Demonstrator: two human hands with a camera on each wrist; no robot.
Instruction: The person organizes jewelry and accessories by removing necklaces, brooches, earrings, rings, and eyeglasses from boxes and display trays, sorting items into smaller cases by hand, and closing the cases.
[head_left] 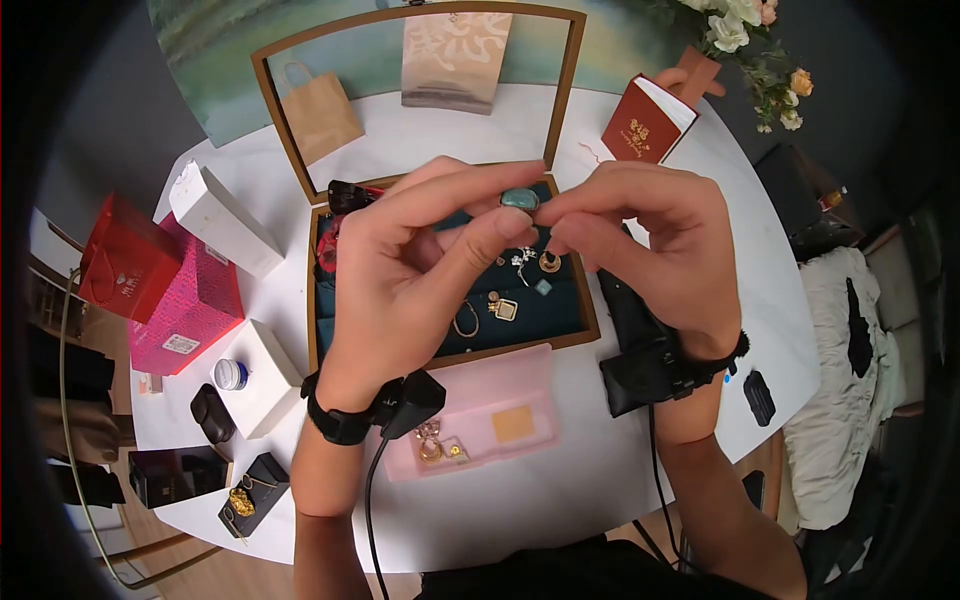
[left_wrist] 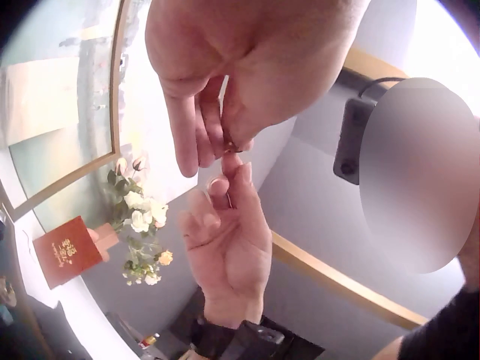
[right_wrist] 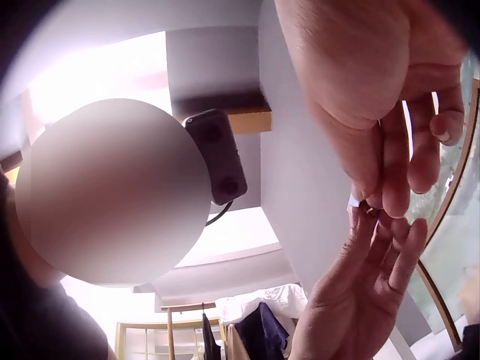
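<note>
From here I see the left hand [head_left: 395, 265] and right hand [head_left: 670, 240] pinching the oval turquoise-stone metal piece [head_left: 519, 199] above the teal-lined wooden box [head_left: 572, 341]; if the 2 pinches pull unevenly, it could drop.

We see a fairly bright bench [head_left: 500, 520] with soft shadows, under dark, curved fisheye corners. Both wrist views show blown-out white patches — window-like glare — hazy contrast and hands [left_wrist: 229, 259] slightly soft at the fingertips.
</note>
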